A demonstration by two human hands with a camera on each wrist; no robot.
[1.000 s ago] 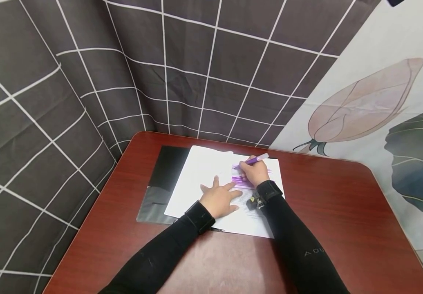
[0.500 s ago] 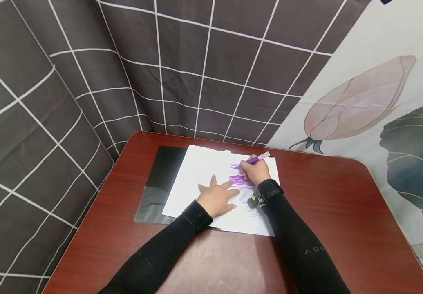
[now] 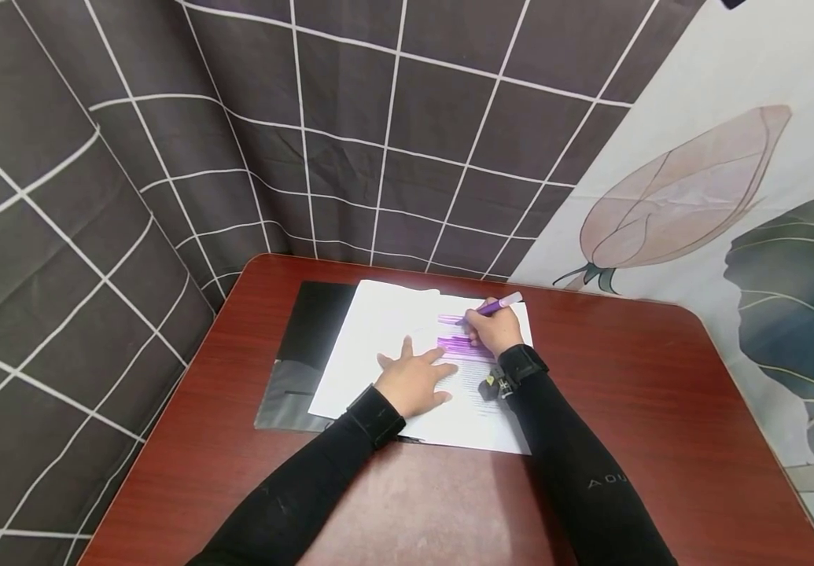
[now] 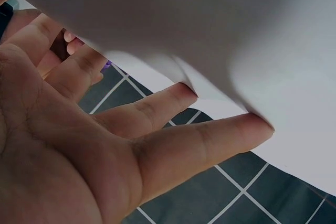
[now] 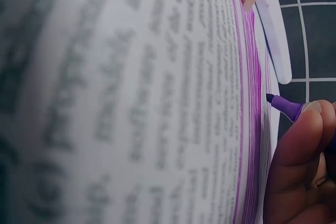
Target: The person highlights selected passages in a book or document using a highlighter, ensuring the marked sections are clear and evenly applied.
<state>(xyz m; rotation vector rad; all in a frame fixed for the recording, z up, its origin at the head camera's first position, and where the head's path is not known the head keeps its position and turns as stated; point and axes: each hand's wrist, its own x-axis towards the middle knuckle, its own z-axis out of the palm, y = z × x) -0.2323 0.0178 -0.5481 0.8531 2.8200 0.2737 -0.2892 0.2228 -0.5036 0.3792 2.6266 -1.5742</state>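
Our left hand [image 3: 414, 384] lies fingers spread wide on white paper pages [image 3: 377, 334].
Our right hand [image 3: 497, 330], fingers curled, pinches a slim purple, white-ended marker pen [image 3: 504, 303].

Left sleeve [image 3: 293, 497]: black, long, close-fitting, faint pale marks. Right sleeve [image 3: 569, 448]: black, matching, pale lettering [image 3: 606, 480] across forearm. Left wrist strap [image 3: 376, 415]: black, broad. Right wrist strap [image 3: 524, 363]: black, small dark fitting [image 3: 489, 388] attached, yellow and silvery details.
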